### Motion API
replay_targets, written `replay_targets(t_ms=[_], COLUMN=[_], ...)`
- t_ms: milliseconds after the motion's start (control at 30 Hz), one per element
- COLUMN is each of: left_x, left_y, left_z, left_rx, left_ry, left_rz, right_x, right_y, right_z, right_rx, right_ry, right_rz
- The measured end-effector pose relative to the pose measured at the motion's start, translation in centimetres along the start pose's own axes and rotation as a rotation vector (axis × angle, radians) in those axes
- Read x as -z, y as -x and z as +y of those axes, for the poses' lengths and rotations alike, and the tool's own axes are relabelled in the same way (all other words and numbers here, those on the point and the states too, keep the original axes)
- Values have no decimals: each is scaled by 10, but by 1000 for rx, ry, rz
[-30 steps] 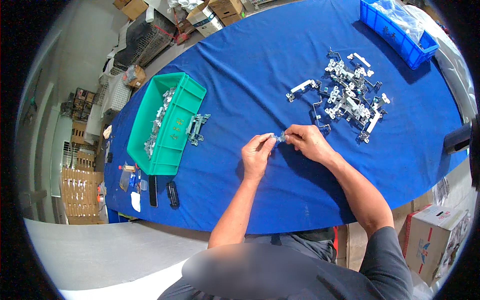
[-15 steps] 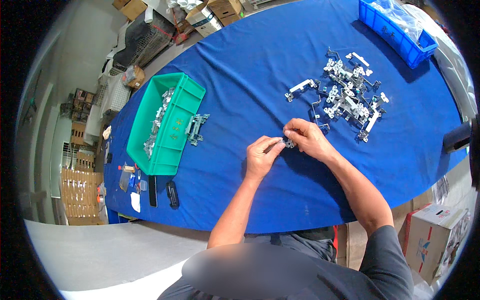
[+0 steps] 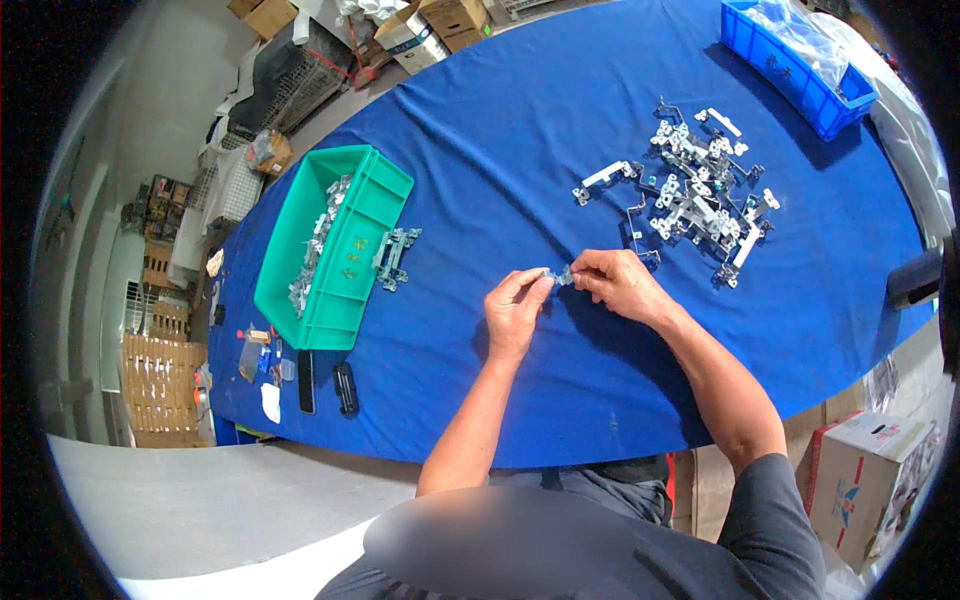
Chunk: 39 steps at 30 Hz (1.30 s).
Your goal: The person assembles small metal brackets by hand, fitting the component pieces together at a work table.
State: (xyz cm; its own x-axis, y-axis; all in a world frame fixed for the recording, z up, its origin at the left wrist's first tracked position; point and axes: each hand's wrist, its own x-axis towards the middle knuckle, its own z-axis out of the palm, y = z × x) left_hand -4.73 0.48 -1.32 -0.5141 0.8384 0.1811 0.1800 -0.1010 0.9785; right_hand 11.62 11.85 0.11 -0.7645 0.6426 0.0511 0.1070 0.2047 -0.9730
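Between my two hands, above the blue cloth, is a small silvery metal bracket (image 3: 561, 276). My left hand (image 3: 515, 306) pinches its left end between thumb and fingers. The fingertips of my right hand (image 3: 614, 281) are closed on its right end. Much of the bracket is covered by my fingers. To the right and farther off lies a loose pile of white and dark metal brackets (image 3: 700, 195). A few similar brackets (image 3: 396, 258) lie together beside the green crate (image 3: 337, 300), which holds many more metal parts (image 3: 322, 240).
A blue plastic bin (image 3: 790, 85) with clear bags stands at the far right. Near the table's left edge lie a black phone (image 3: 306, 382), a black case (image 3: 345, 388) and small odds and ends. A carton (image 3: 865, 480) stands at the lower right, off the blue-covered table (image 3: 480, 150).
Both hands have turned slightly, with the right one a little lower. The bracket now shows more plainly between the fingertips of both hands.
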Motion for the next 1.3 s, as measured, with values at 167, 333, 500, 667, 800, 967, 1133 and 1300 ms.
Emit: replay_targets(t_ms=[167,333,500,667,800,967,1133,1300], left_x=[2,1,0,0,3,1,2,1], left_y=[0,0,0,0,1,0,1,1], left_z=[2,7,13,11,2,-1,-3,-2], left_rx=[-54,-55,-90,-136,66,14,25,27], left_ry=[-76,-134,-230,-235,50,34,41,51], left_rz=[-64,-106,-204,-164,26,-4,-17,-14], right_x=[-1,2,-1,-3,1,-5,-4,-5], right_y=[1,-2,-2,-1,-2,-1,0,1], right_z=[-5,1,10,0,2,8,-1,0], right_rx=[-101,-62,-1,-64,-86,55,17,5], right_ry=[-35,-208,-164,-255,7,92,55,63], right_rz=[-18,-21,-68,169,95,68,48,31])
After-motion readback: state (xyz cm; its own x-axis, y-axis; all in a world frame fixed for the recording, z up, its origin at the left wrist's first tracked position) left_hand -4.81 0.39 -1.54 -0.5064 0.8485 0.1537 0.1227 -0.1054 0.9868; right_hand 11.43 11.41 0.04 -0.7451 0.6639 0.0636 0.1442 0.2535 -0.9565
